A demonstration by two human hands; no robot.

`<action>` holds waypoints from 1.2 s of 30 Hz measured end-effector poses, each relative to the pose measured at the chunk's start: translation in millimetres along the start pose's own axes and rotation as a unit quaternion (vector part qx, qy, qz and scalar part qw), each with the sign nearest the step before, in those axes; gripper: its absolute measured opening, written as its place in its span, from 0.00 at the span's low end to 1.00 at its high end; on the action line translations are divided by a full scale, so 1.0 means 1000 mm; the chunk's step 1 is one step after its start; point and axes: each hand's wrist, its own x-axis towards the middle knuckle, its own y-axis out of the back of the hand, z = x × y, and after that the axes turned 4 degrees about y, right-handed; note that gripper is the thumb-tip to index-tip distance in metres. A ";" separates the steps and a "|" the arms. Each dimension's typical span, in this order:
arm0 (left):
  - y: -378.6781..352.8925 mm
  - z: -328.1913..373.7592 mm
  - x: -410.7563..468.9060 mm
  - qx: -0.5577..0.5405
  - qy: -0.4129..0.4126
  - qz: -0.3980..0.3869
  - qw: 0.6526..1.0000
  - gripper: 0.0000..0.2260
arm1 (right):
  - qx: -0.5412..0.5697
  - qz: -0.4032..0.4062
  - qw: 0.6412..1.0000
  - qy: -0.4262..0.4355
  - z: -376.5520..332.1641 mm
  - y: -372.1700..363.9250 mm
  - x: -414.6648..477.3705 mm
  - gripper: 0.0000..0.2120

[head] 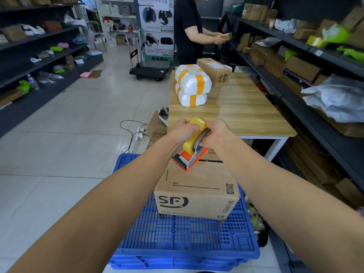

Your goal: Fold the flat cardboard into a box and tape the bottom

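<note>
Left fingers (pixel 194 128) curl over the yellow tape roll (pixel 197 123), right fingers (pixel 209 124) wrap the frame behind it, so both hands are closed on the tape dispenser (pixel 190 159): left hand (pixel 183 131) on the roll side, right hand (pixel 216 133) on the handle side. The orange mouth points down and left, toward me. The SF box (pixel 197 194) sits directly under it on the blue pallet (pixel 177 237), already squared up, loose flaps poking out at its base. The mouth is over the near-left part of the upper face; can't tell if it touches. The box's long axis runs left-right across my view, and there's a dark gap along its far upper edge. Can't see a centre seam on the upper face from here, so not sure this is the side that needs taping. My guess: free the tape end first, then drop straight down; both hands are equally near. The bench (pixel 236 111) with parcels is beyond, not involved.
</note>
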 end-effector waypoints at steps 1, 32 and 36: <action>-0.001 0.000 0.000 0.003 -0.001 -0.001 1.000 0.24 | 0.000 0.002 1.000 0.000 0.000 0.000 0.000 0.14; -0.012 -0.001 -0.008 -0.018 -0.007 0.011 1.000 0.20 | -0.017 -0.016 1.000 0.014 0.002 0.010 0.005 0.09; -0.006 -0.006 -0.003 -0.027 -0.015 -0.003 1.000 0.20 | -0.022 -0.023 0.999 0.018 0.000 0.011 0.004 0.07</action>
